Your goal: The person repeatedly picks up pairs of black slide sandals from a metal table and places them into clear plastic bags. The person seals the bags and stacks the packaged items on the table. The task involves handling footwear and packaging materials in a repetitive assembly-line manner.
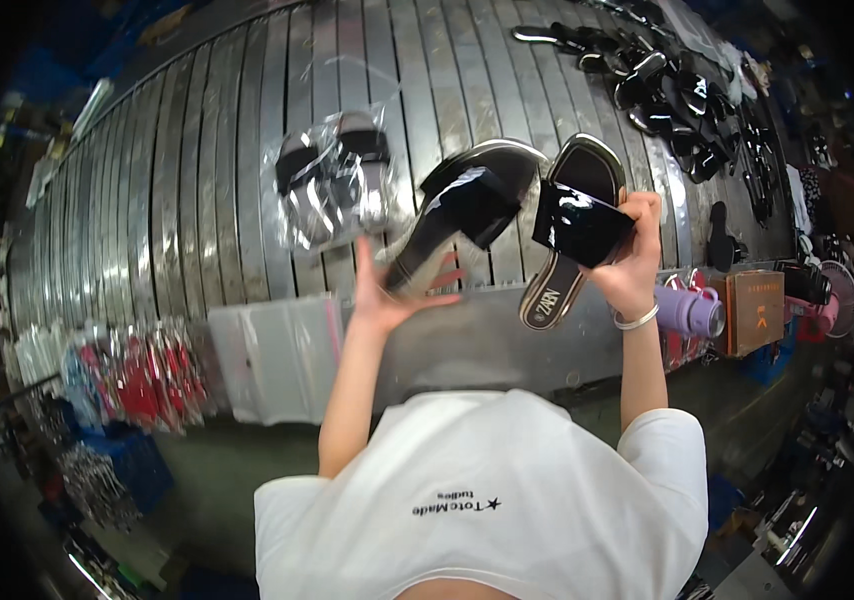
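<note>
My right hand (635, 250) grips a glossy black slide sandal (582, 225) by the side of its wide strap, thumb underneath and fingers over the edge. The pale insole faces up with the heel end toward me. Left of it, a second black slide sandal (487, 195) is tilted and slightly blurred, its toe close to the first one. My left hand (384, 303) is at that sandal's heel end with its fingers spread wide; the heel lies between thumb and fingers, and no grip shows. Beyond my left hand, a pair of dark sandals in a clear plastic bag (332, 185) lies on the slatted conveyor (212, 150).
A heap of black sandals (682, 100) covers the far right of the conveyor. At its near right edge stand a purple bottle (685, 312) and a brown box (755, 315). Clear plastic bags (277, 360) and red packaging (147, 375) hang along the near left edge. A pink fan (837, 300) stands farther right.
</note>
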`<state>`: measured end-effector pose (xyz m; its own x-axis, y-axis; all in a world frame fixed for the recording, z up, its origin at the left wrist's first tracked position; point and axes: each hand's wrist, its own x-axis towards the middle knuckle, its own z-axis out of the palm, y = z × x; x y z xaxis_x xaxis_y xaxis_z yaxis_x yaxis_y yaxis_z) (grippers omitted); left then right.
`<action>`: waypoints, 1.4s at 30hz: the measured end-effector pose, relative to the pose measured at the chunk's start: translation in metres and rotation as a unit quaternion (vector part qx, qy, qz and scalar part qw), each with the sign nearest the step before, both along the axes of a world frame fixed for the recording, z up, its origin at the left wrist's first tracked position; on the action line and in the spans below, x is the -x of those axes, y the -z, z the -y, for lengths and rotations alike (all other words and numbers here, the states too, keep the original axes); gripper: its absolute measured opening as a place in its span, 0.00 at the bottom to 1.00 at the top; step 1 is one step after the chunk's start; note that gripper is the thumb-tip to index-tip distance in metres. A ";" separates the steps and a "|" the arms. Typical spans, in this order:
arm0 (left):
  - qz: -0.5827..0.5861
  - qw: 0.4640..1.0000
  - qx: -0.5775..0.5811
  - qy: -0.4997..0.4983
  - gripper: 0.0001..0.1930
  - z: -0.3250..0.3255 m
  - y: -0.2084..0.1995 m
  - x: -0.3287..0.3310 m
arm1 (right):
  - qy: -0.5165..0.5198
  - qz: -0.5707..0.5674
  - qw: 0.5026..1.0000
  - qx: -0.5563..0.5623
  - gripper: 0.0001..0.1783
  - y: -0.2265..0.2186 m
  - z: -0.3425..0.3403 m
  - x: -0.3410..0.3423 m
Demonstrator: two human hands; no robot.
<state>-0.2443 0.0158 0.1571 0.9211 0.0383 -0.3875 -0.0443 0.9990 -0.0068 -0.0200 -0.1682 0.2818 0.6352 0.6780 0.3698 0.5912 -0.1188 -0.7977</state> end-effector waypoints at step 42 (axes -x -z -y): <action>-0.436 0.451 -0.773 -0.094 0.11 0.010 0.087 0.276 | -0.344 -0.024 0.822 0.454 0.38 0.158 -0.072 0.217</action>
<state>-0.5202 0.0055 0.0704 0.3672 0.9298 0.0246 0.5586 -0.2416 0.7935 -0.2368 -0.0966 0.1235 -0.0158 0.8657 -0.5003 0.7380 -0.3275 -0.5901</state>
